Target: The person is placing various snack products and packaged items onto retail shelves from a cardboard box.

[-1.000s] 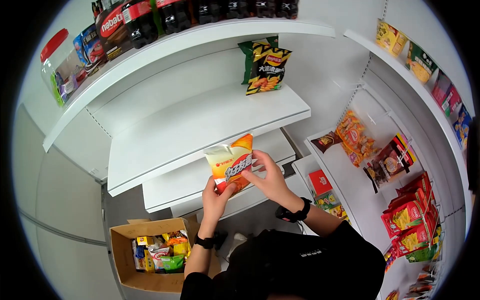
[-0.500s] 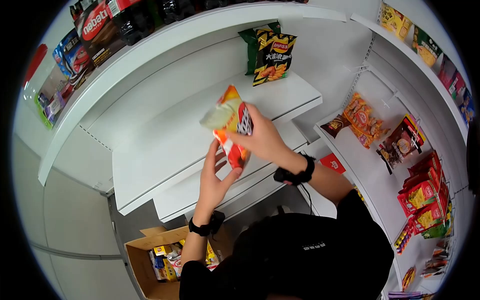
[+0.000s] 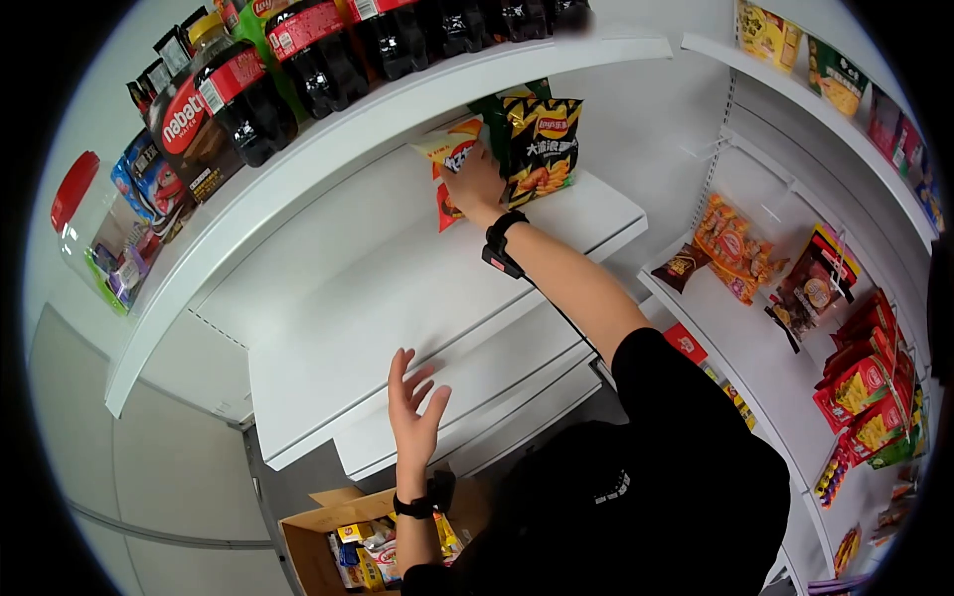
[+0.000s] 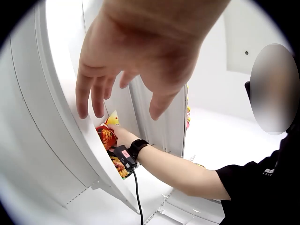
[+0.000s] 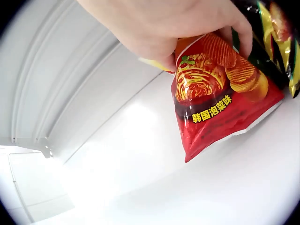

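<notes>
In the head view my right hand (image 3: 475, 186) grips a red and yellow bag of potato chips (image 3: 446, 205) over the back of the white shelf (image 3: 358, 308). The right wrist view shows the bag's red lower part (image 5: 211, 124) with pictured ridged chips, its bottom edge close over the shelf. Right beside it stands a black and yellow chip bag (image 3: 543, 149), with a dark green bag (image 3: 489, 107) partly hidden behind. My left hand (image 3: 415, 417) hangs in front of the shelf edge, fingers spread and holding nothing; the left wrist view shows its palm (image 4: 140, 56).
An upper shelf (image 3: 397, 94) with cola bottles (image 3: 316, 62), a wafer box (image 3: 189, 139) and a red-lidded jar (image 3: 94, 233) overhangs the work. Below left is a cardboard box (image 3: 303, 541) of snacks. More snack bags (image 3: 730, 238) line the right-hand shelves.
Both hands held the chip bag in front of the shelf. The left hand has let go and stays low, while the right has carried the bag up and back beside the black and yellow one.
</notes>
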Available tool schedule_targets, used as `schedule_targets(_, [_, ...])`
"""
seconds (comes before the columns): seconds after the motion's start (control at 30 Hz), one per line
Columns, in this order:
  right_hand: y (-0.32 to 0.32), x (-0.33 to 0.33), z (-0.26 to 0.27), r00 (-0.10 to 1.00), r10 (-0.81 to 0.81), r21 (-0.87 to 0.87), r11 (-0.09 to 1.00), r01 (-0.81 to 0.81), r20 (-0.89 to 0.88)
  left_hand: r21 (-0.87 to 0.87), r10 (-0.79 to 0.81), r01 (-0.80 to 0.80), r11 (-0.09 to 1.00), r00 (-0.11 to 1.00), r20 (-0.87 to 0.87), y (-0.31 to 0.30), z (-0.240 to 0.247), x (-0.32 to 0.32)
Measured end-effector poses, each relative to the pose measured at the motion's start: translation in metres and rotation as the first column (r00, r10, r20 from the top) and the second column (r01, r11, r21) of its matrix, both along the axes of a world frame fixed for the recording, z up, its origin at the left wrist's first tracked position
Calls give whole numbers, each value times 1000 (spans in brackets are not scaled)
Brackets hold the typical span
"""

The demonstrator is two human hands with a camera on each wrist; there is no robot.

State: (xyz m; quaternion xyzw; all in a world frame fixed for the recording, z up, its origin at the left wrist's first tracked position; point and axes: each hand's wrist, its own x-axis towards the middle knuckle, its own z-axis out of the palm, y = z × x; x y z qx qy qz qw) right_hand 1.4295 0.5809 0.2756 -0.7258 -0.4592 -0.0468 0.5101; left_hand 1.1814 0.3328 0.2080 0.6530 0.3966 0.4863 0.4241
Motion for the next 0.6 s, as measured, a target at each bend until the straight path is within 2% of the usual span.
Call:
schedule_targets(0.13, [27, 0, -8, 996, -75, -63, 995, 77, 37, -14, 27, -27, 1000, 999, 24, -4, -11, -14])
schedule_targets(0.27, [43, 4, 4, 995, -40, -35, 998, 43, 92, -38, 68, -67, 997, 997, 46, -9, -14, -21])
schedule_targets(0.43, [33, 5, -3, 998, 40, -94, 995, -43, -43, -110, 102, -92, 990, 992, 81, -28, -27, -32])
schedule_targets(0.6, [9, 5, -10, 995, 86, -84, 992, -91, -54, -153, 87, -76, 985, 994, 68, -39, -33, -37])
